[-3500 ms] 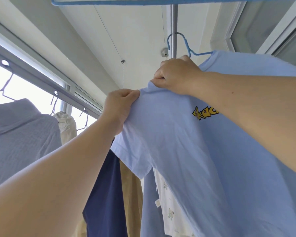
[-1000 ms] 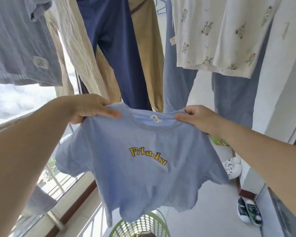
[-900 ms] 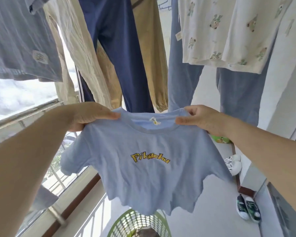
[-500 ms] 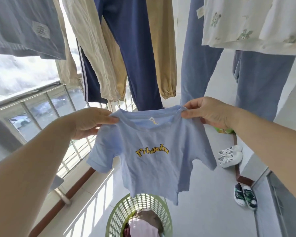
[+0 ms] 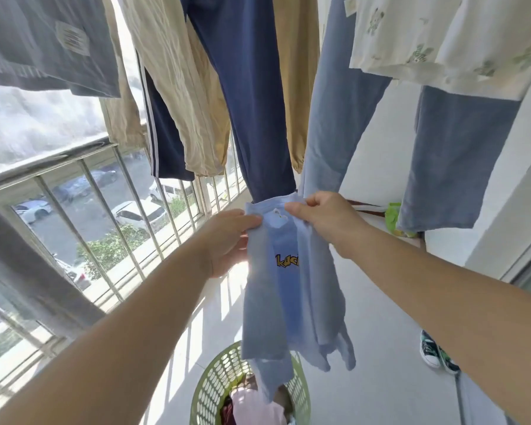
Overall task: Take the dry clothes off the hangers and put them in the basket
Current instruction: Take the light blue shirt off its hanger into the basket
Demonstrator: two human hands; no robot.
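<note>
I pinch the blue T-shirt (image 5: 292,289) by its collar with my left hand (image 5: 227,240) and right hand (image 5: 328,219), above the green basket (image 5: 215,388). Its hem seems to hang past the far rim, so dropping now could spill it onto the floor.

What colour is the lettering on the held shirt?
Yellow with dark outline, on the light blue cotton T-shirt; head view.

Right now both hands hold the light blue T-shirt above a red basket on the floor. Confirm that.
Not quite. The head view shows the basket is green, not red. The rest stands: the left hand and right hand hold the light blue T-shirt above it.
</note>
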